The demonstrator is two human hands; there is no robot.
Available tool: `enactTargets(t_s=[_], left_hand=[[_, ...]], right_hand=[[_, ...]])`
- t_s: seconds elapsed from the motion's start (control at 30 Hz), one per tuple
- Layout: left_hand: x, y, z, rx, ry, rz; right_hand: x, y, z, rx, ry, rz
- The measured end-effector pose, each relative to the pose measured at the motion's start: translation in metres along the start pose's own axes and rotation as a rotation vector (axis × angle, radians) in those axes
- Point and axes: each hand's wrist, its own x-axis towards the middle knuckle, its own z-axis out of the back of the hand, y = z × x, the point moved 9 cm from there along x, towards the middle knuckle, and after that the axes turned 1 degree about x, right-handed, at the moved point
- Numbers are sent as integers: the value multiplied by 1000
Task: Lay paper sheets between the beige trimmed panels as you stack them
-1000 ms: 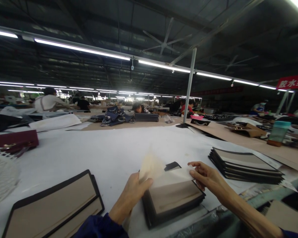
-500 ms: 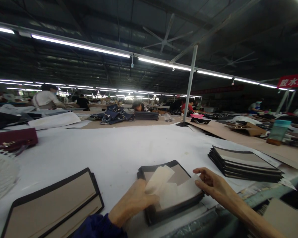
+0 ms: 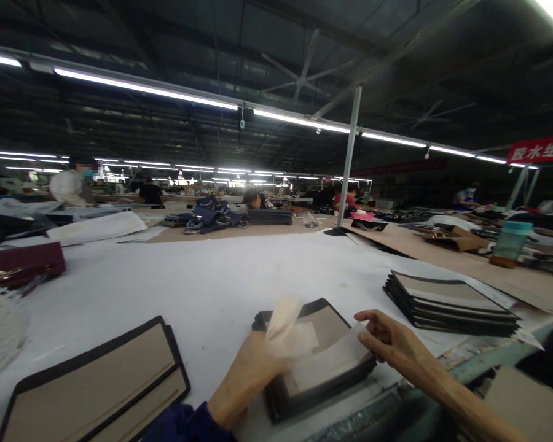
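My left hand point(image 3: 253, 374) is closed around several pale, thin strips point(image 3: 283, 316), which fan out above its fingers and are blurred by motion. Under it lies a stack of taupe panels with black borders point(image 3: 332, 325). Across the front part of the top panel runs one whitish strip point(image 3: 329, 357). At that strip's right end is my right hand point(image 3: 387, 337), its thumb and forefinger on either side of the corner. To the left rests another black-edged taupe panel point(image 3: 105, 368), with a dark band across it.
A further pile of black-edged panels point(image 3: 451, 304) sits at the right. White paper point(image 3: 188, 276) covers the table. A white woven basket point(image 3: 2, 331) and a maroon piece point(image 3: 21, 263) are at the left edge. A bottle point(image 3: 511, 244) stands at right; co-workers are farther back.
The strips in my left hand have swung to a steeper angle, and their loose ends have drawn away from the strip on the panel. My right hand stays at that strip's end.
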Motion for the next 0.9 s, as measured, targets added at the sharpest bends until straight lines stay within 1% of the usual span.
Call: enactTargets(t_s=[0.17, 0.23, 0.3, 0.4, 0.5, 0.53, 0.6, 0.67, 0.73, 0.8, 0.9], left_hand=[[-8, -21, 0, 391, -65, -8], [-11, -25, -2, 453, -65, -26], [-11, -27, -4, 468, -65, -67], [-7, -25, -1, 389, -96, -108], [-3, -12, 13, 266, -183, -39], [-2, -9, 16, 225, -193, -22], [1, -2, 16, 122, -161, -14], [4, 1, 12, 30, -89, -26], [5, 5, 8, -3, -34, -12], [4, 6, 4, -11, 6, 8], [1, 5, -2, -26, 56, 40]], right_hand=[[-2, -2, 0, 3, -2, -9], [-3, -2, 2, 15, -14, -12], [-4, -1, 4, 33, -26, -21], [-3, 6, 3, 113, -14, -16], [1, 24, -7, 199, 58, 29], [2, 33, -11, 213, 86, 46], [6, 53, -19, 237, 124, 88], [11, 74, -23, 266, 137, 135], [14, 93, -25, 291, 142, 178], [17, 107, -26, 306, 146, 203], [19, 117, -28, 330, 167, 227]])
